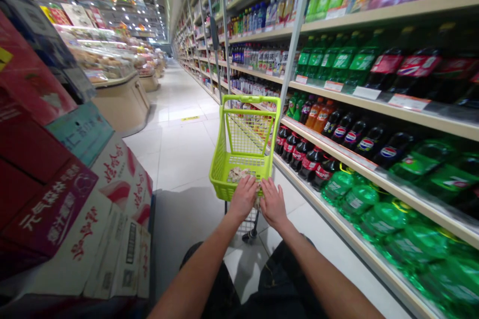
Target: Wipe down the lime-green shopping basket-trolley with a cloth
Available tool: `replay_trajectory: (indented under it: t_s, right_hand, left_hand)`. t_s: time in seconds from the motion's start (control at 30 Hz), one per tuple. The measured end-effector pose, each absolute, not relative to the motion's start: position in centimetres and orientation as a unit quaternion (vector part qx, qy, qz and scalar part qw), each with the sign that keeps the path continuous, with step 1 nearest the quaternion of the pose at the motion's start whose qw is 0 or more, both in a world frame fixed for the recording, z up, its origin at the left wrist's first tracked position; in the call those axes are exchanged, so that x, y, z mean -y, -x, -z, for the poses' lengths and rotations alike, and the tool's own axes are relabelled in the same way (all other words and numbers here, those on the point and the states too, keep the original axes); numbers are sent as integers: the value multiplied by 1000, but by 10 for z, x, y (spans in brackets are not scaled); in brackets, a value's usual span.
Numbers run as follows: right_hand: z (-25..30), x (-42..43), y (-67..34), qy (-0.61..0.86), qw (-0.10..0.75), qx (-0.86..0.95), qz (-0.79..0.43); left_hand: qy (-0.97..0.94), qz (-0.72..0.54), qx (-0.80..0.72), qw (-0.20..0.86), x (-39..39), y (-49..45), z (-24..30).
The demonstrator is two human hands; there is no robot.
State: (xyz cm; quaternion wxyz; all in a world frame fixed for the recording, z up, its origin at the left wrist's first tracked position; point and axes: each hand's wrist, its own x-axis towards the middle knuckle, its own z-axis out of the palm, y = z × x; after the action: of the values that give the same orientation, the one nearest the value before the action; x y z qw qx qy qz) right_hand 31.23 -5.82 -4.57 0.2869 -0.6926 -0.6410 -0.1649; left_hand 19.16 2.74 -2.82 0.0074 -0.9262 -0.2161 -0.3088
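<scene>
A lime-green shopping cart [216, 179] stands directly in front of me, its upper basket of plastic lattice. In that basket lies a pale, crumpled cloth-like thing [238, 174], and some of the same pale material shows between my hands, over the near rim. My left hand [244, 195] is at the near rim with its fingers curled onto the material. Close beside it, my right hand [273, 202] has its fingers bent over the rim and the material. What lies under the fingertips is partly hidden.
Shelves [374, 94] of drink bottles run along the right, with large green bottles [385, 219] lowest. Stacked drink cartons [86, 244] rise close on the left. Beyond them is a rounded display counter [121, 102]. A tiled aisle [179, 144] leads ahead.
</scene>
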Motion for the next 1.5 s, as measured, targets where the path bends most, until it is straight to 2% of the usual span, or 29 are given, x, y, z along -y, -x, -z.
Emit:
replay_trajectory:
  t_s: [0.23, 0.47, 0.7, 0.8, 0.93, 1.03, 1.2, 1.3, 1.4, 1.5]
  right_hand:
    - [46, 57, -314, 703, 294, 630, 152]
    - [46, 58, -314, 698, 291, 636, 154]
    - [49, 58, -321, 689, 306, 638, 157]
    - [55, 55, -321, 682, 329, 633, 163]
    - [53, 57, -328, 674, 304, 651, 173]
    - [50, 60, -333, 679, 290, 654, 167]
    - [54, 55, -330, 662, 330, 652, 165]
    - [58, 53, -326, 652, 344, 654, 169]
    - [55, 56, -328, 656, 321, 661, 173]
    - [51, 60, -332, 665, 290, 666, 172]
  left_hand:
    - [856, 368, 363, -1, -66, -145, 29]
    - [919, 323, 226, -9, -27, -197, 30]
    - [860, 362, 360, -3, -63, -149, 26]
    - [888, 345, 304, -9, -47, -172, 27]
    - [925, 308, 222, 4, -28, -200, 28]
    - [917, 310, 250, 8, -44, -177, 25]
    - [873, 330, 358, 1, -61, -145, 20]
    - [900, 314, 301, 6, -41, -173, 22]
    - [929, 294, 223, 11, -28, -197, 24]
    - [923, 300, 240, 5, -41, -181, 25]
